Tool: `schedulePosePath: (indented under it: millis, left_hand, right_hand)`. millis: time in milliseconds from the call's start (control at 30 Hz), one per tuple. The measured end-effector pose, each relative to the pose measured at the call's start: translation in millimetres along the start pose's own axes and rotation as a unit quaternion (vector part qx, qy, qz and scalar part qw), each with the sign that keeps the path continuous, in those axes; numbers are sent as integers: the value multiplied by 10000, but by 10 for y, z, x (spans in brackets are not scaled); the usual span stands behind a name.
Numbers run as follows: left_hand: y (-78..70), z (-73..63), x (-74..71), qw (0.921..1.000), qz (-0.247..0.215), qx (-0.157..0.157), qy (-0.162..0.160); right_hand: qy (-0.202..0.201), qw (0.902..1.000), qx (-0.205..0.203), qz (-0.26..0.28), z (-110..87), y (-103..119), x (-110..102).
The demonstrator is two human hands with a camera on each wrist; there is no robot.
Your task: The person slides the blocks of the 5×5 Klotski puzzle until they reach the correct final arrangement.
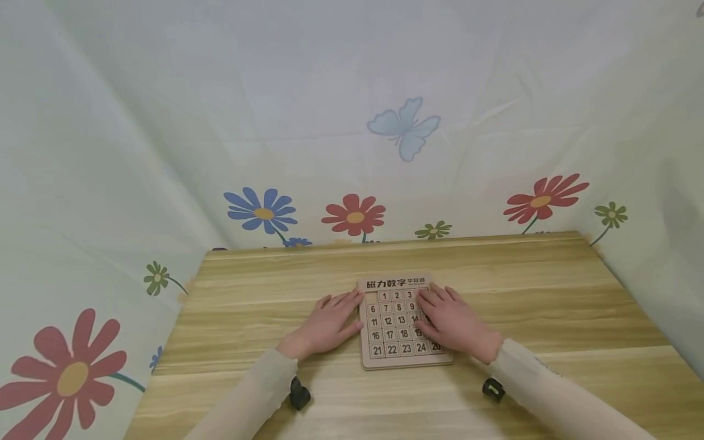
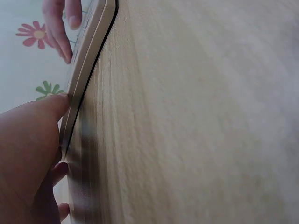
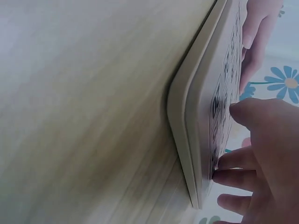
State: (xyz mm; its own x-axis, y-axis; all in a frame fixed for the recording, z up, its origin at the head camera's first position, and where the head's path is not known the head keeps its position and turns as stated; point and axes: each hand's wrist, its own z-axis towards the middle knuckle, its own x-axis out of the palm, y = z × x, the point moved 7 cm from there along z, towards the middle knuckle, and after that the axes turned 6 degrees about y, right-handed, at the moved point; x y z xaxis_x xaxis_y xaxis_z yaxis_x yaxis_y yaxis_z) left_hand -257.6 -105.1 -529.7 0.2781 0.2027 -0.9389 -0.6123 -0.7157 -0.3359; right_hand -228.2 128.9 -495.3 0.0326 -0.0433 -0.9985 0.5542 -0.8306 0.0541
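Observation:
A wooden number slide puzzle (image 1: 402,320) lies flat on the table, its numbered square tiles set in rows under a printed heading. The bare slot (image 1: 372,297) is at the top left, beside tile 1. My left hand (image 1: 324,324) lies along the left side of the frame, its thumb touching the edge (image 2: 80,77) in the left wrist view. Extended over the right-hand columns, the fingers of my right hand (image 1: 453,321) touch the tiles and hide several numbers. The right wrist view shows its thumb (image 3: 240,112) on the tile face, above the two-layered rim (image 3: 187,109).
The wood-grain table (image 1: 264,275) stretches out on all sides of the puzzle. A pale cloth (image 1: 308,110) printed with flowers and a butterfly hangs behind it and at both sides. Black wrist devices (image 1: 299,393) sit by both sleeves.

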Motion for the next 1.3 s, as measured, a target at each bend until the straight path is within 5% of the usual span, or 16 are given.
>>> schedulePosePath:
  millis: [900, 1300]
  left_hand:
    - [7, 0, 30, 9998, 63, -111, 146]
    - [42, 6, 54, 10000, 32, -11, -12]
  right_hand:
    - [-111, 9979, -357, 526, 97, 154, 20]
    - [-137, 9966, -379, 713, -279, -133, -2]
